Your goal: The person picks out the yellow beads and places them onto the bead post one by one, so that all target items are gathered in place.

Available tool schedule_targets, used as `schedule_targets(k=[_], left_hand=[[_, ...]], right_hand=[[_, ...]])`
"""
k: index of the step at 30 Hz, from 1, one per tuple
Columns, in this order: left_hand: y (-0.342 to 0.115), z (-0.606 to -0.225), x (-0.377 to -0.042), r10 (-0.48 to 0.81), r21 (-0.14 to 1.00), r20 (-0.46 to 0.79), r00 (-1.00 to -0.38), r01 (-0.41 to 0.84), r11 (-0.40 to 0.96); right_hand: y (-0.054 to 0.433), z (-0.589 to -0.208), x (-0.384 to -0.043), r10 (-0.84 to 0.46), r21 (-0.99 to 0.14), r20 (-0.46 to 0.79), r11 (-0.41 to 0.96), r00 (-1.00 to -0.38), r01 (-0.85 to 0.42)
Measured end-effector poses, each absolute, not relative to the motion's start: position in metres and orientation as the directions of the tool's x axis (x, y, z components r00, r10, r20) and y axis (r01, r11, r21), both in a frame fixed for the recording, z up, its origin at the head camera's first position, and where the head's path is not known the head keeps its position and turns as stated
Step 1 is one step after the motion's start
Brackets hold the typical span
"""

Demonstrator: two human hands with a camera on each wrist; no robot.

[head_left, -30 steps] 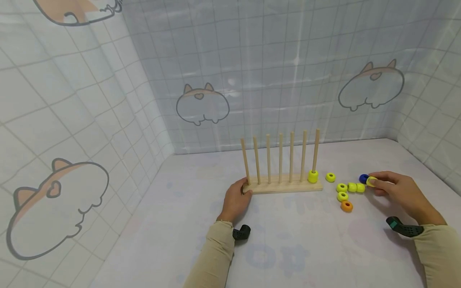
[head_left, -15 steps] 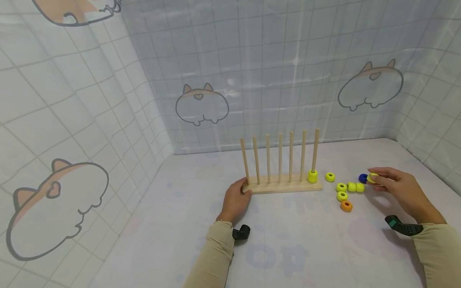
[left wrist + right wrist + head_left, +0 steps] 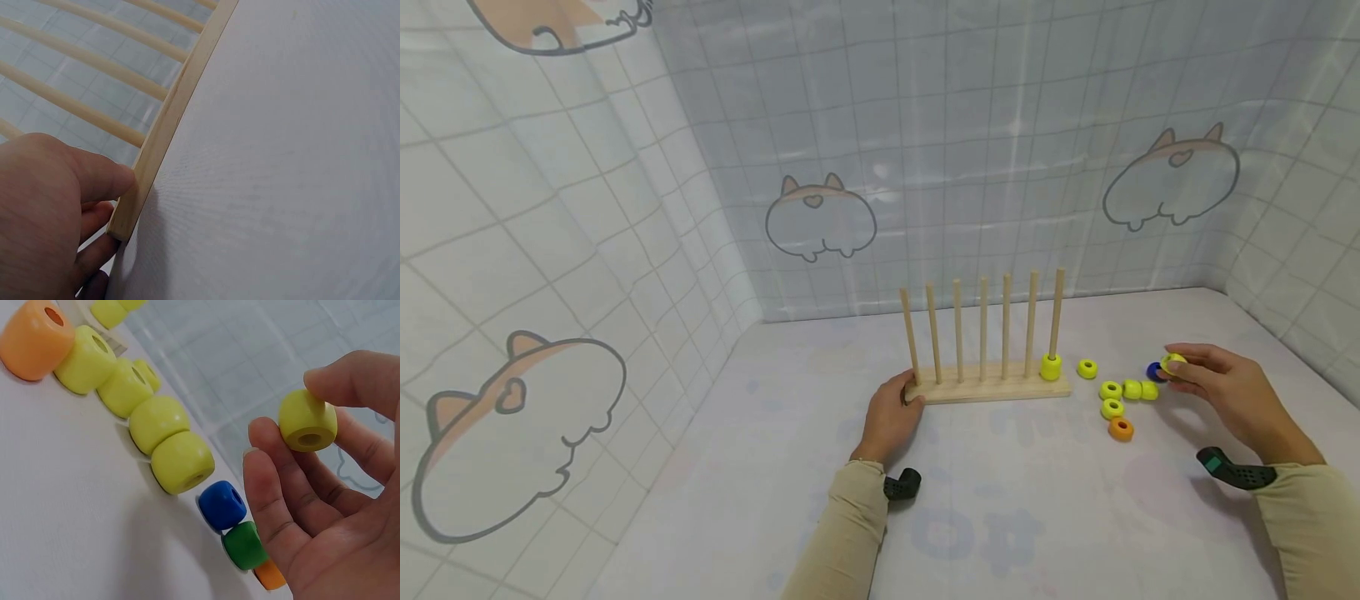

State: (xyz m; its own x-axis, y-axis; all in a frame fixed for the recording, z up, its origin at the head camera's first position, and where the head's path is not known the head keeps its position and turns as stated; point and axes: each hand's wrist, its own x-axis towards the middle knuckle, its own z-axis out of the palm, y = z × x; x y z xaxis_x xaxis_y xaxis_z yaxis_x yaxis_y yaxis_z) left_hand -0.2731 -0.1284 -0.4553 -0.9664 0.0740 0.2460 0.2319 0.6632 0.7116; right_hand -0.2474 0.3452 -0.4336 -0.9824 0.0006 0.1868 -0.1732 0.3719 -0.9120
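Observation:
My right hand [image 3: 1232, 392] pinches a yellow bead [image 3: 306, 419] between thumb and fingers, held above the table beside a blue bead [image 3: 1154, 372]. In the right wrist view the bead's hole faces down toward the camera. At the left end of a wooden peg stand [image 3: 988, 385], my left hand [image 3: 891, 421] grips the base. Its thumb lies on the base's front corner in the left wrist view, fingers curled behind the end. Yellow beads [image 3: 1051, 367] sit at the foot of the stand's rightmost peg; the other pegs are bare.
Several loose yellow beads [image 3: 1111, 390] and an orange bead [image 3: 1122, 429] lie right of the stand. Past the blue bead, the right wrist view shows a green bead [image 3: 245, 545] and another orange bead [image 3: 270, 575]. A tile-patterned sheet [image 3: 955, 167] rises behind.
My right hand has lifted the yellow bead slightly off its spot near the blue bead and tilted it. The left hand and the stand have stayed put.

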Motion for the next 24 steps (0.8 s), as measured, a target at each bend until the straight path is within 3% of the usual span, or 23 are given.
schedule_targets(k=[11,18,24], left_hand=[[-0.128,-0.455,-0.272,0.073,0.714,0.236,-0.969,0.224,0.663],[-0.127,-0.454,-0.272,0.074,0.709,0.234,-0.969,0.223,0.669],[-0.129,-0.457,-0.274,0.072,0.704,0.245,-0.967,0.229,0.672]], right_hand=[[0.338,-0.429,-0.247,-0.012,-0.93,0.184,0.322,-0.983,-0.178],[0.334,-0.425,-0.247,-0.055,-0.955,0.224,0.184,-0.973,-0.231],[0.326,-0.423,-0.248,-0.037,-0.945,0.207,0.25,-0.978,-0.209]])
